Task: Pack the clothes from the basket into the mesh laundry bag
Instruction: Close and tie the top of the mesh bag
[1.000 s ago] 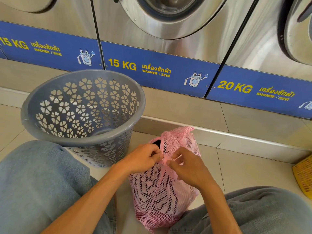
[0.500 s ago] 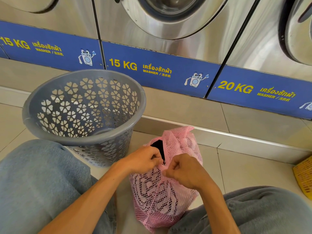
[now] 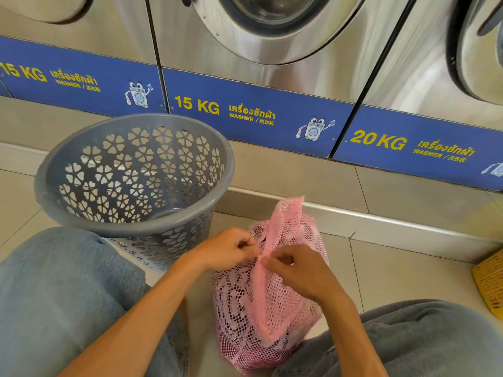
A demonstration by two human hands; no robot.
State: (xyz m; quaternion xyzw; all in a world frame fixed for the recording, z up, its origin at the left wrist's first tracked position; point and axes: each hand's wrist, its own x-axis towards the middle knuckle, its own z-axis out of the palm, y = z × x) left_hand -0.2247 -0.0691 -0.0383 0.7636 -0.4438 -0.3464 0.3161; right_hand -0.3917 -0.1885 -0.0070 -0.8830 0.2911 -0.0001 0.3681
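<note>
A pink mesh laundry bag (image 3: 255,308) stands on the floor between my knees, stuffed with dark-and-white patterned clothes that show through the mesh. My left hand (image 3: 230,251) and my right hand (image 3: 296,270) both pinch the gathered neck of the bag, fingers closed, almost touching each other. The bag's top sticks up in a loose pink tuft above my hands. To the left stands a grey plastic basket (image 3: 206,221) with flower-shaped holes; I see nothing inside it.
A row of steel washing machines (image 3: 272,85) with blue 15 KG and 20 KG labels stands on a tiled step (image 3: 299,180) ahead. A yellow basket's corner (image 3: 490,281) pokes in at the right edge. My jeans-clad knees flank the bag.
The dark opening at the bag's mouth has closed. My hands have drawn the mesh together into a tight neck, and the bag's top now stands up straighter.
</note>
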